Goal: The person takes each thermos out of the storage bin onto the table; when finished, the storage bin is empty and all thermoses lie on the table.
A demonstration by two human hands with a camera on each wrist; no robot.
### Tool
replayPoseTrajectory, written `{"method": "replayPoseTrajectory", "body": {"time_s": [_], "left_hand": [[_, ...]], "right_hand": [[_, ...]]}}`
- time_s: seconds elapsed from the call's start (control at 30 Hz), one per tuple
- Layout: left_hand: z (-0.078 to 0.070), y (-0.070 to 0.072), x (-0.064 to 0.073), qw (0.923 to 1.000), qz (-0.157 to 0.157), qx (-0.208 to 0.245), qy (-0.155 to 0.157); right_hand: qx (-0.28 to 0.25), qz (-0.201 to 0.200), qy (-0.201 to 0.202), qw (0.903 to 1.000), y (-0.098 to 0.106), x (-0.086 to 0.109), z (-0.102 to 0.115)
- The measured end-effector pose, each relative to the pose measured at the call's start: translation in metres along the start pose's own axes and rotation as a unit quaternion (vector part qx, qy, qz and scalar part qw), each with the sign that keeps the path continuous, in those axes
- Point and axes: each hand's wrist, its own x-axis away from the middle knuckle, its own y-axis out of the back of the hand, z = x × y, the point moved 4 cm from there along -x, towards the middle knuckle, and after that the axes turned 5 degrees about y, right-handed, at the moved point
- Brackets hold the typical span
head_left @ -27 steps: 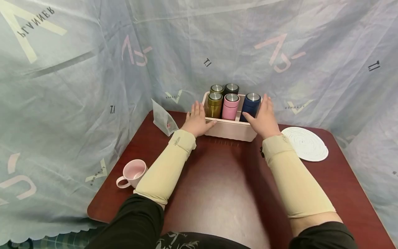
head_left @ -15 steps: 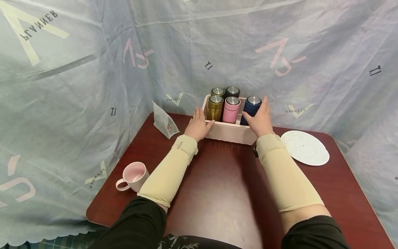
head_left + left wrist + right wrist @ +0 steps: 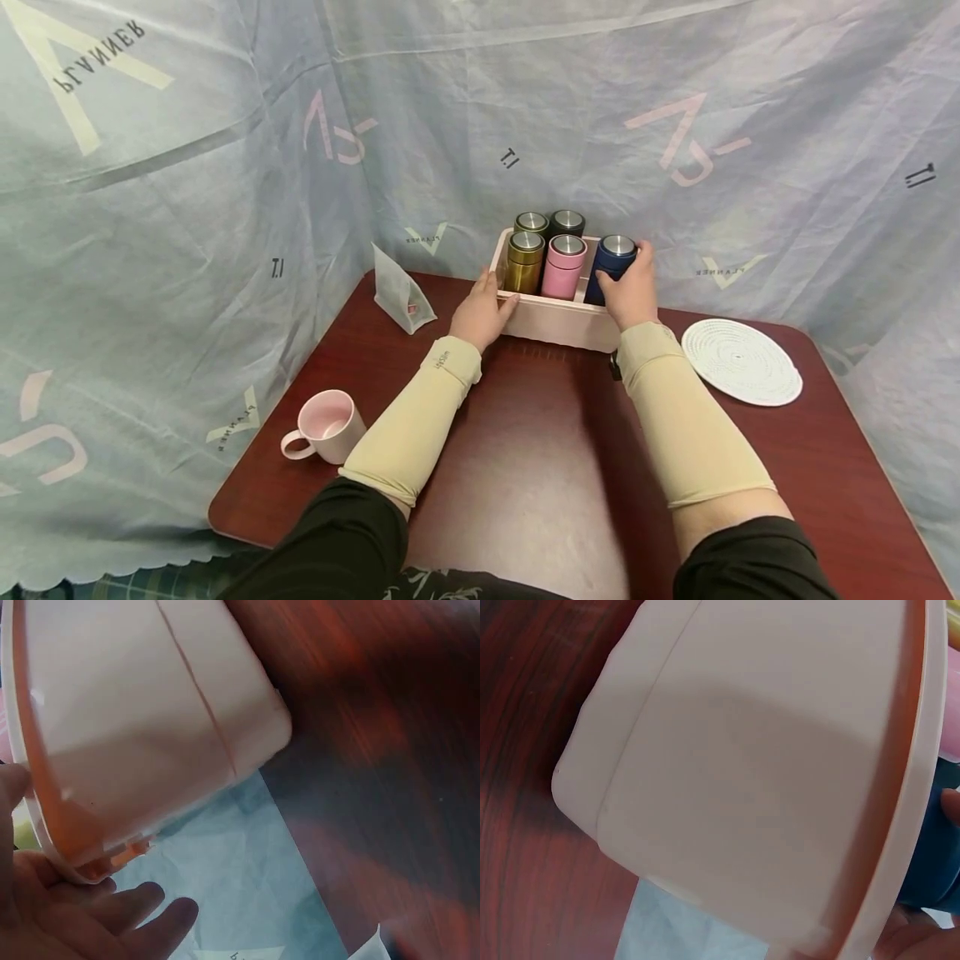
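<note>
dark red table, walled round by pale printed cloth, bears a pale pink bin of silver-topped bottles: a navy bottle at its right end, then a pink bottle, two gold bottles and a black bottle. the right hand has thumb and fingers curled round the navy bottle, still inside the bin; the left hand lies loosely spread, thumb at the rim's left corner. the bin's front wall hides the front bottles' bases.
</note>
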Motion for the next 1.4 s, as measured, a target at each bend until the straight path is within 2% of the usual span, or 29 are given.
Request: {"method": "replayPoseTrajectory", "body": {"time_s": [0.1,0.2,0.43,0.63,0.8,0.9,1.03,1.23,1.4], "left_hand": [[0.003,0.001,0.002,0.9999,0.003,-0.009,0.003],[0.004,0.002,0.001,0.9998,0.008,-0.016,0.004],[0.004,0.001,-0.004,0.9997,0.007,-0.024,0.007],[0.0,-0.002,-0.005,0.9995,0.006,-0.032,-0.004],[0.002,0.0,-0.006,0.9995,-0.005,-0.03,-0.003],[0.006,0.002,-0.006,0.9995,-0.007,-0.029,0.004],[0.006,0.005,-0.006,0.9996,-0.003,-0.028,0.005],[0.007,0.007,-0.006,0.9998,0.003,-0.021,0.002],[0.005,0.003,-0.004,0.9998,0.003,-0.019,-0.003]], "right_hand": [[-0.013,-0.008,0.002,0.9999,0.002,0.002,0.003],[-0.028,-0.029,0.014,0.9991,0.013,0.003,0.013],[-0.064,-0.076,0.065,0.9929,0.064,0.014,0.059],[-0.097,-0.124,0.08,0.9844,0.121,0.051,0.101],[-0.063,-0.168,0.087,0.9799,0.154,0.095,0.118],[-0.03,-0.169,0.074,0.9824,0.161,0.116,0.11],[0.006,-0.162,0.048,0.9856,0.16,0.136,0.082],[0.045,-0.123,-0.009,0.9914,0.148,0.147,0.029],[0.072,-0.107,-0.037,0.9909,0.15,0.153,-0.002]]}}
